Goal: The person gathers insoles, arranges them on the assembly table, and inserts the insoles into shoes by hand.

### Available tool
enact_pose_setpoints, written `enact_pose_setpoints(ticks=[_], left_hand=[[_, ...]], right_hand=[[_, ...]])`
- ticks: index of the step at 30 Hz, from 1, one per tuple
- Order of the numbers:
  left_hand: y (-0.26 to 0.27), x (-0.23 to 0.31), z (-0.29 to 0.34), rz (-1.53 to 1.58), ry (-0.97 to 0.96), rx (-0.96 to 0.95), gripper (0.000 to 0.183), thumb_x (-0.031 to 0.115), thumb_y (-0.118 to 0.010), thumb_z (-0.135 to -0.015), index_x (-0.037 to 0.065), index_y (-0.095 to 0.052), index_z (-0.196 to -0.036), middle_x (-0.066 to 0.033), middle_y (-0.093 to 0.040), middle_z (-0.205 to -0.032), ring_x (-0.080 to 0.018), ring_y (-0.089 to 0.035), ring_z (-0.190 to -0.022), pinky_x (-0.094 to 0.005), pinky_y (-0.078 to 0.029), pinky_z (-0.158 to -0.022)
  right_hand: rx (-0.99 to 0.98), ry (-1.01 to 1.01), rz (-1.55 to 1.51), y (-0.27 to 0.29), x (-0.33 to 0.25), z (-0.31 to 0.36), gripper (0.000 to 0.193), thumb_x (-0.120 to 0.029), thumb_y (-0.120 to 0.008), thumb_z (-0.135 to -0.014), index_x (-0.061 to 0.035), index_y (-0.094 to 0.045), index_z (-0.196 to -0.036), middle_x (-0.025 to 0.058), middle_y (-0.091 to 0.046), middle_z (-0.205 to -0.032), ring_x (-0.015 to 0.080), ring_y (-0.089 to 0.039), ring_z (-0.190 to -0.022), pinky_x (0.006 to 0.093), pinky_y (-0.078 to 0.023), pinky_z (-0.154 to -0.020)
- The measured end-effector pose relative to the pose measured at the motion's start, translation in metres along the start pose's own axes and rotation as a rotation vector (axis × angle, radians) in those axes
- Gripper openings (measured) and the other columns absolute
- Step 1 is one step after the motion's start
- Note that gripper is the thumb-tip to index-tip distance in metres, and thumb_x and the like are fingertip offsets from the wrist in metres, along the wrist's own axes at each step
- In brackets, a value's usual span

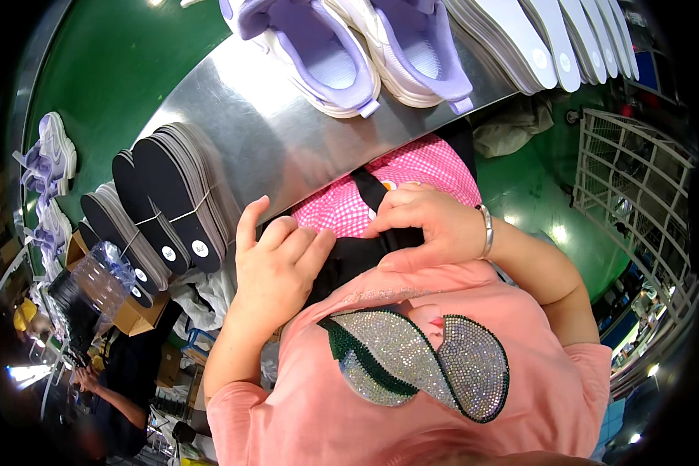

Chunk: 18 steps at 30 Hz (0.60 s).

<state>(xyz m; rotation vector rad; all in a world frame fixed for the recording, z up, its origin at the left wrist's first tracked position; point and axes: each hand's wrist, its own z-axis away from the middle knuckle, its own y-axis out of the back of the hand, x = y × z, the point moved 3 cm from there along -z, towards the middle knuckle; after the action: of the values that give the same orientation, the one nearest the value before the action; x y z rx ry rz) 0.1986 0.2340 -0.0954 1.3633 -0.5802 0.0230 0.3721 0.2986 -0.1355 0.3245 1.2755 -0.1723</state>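
Note:
Both hands are at my waist, in front of a pink-and-white checked cloth [427, 168] with a black strap [367, 189] across it. My left hand [278, 262] has its little finger raised and its other fingers loosely bent and spread. The bent fingertips are partly hidden; nothing shows in them. My right hand [427, 231] curves over black cloth beside the strap, with a gap between thumb and fingers. Its fingertips touch the cloth, just above the hem of my pink shirt [396, 311]. A pair of lilac-and-white sneakers [349, 101] stands on the metal table [264, 140] beyond my hands.
Tied stacks of black insoles [182, 194] lie at the table's left. White insoles [520, 46] are stacked at the far right. More sneakers [50, 167] stand at the far left. A wire cage [637, 179] stands on the right. A person's arm [113, 392] shows at lower left.

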Motion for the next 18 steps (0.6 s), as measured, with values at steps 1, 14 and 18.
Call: enact_pose_setpoints(ticks=[1,14,18], left_hand=[[-0.001,0.000,0.002,0.013,-0.002,0.015,0.020,0.012,-0.052,-0.062,0.011,-0.060,-0.081,0.0021,-0.054,-0.069,-0.0152,-0.050,-0.072,-0.0451,-0.030,-0.091],[-0.003,-0.017,0.029,0.588,0.321,0.111,0.028,0.012,-0.060,-0.061,0.008,-0.059,-0.089,-0.0068,-0.053,-0.080,-0.0213,-0.049,-0.075,-0.0404,-0.034,-0.087],[-0.057,-0.016,0.121,1.498,1.085,0.028,0.028,0.014,-0.056,-0.077,0.005,-0.050,-0.103,-0.0009,-0.052,-0.088,-0.0116,-0.048,-0.084,-0.0270,-0.038,-0.078]], right_hand=[[-0.021,-0.038,0.010,-0.002,0.001,-0.001,0.033,-0.035,-0.061,-0.067,-0.0067,-0.059,-0.086,0.0088,-0.054,-0.078,0.0257,-0.048,-0.080,0.0341,-0.037,-0.070],[0.349,-0.011,-0.050,0.007,0.002,0.023,0.033,-0.014,-0.061,-0.069,-0.0052,-0.053,-0.100,0.0070,-0.052,-0.091,0.0197,-0.050,-0.090,0.0302,-0.035,-0.084],[0.841,-0.580,-0.467,-0.003,0.051,0.121,0.014,-0.006,-0.045,-0.083,-0.0032,-0.047,-0.096,0.0018,-0.050,-0.085,0.0106,-0.047,-0.080,0.0241,-0.038,-0.073]])
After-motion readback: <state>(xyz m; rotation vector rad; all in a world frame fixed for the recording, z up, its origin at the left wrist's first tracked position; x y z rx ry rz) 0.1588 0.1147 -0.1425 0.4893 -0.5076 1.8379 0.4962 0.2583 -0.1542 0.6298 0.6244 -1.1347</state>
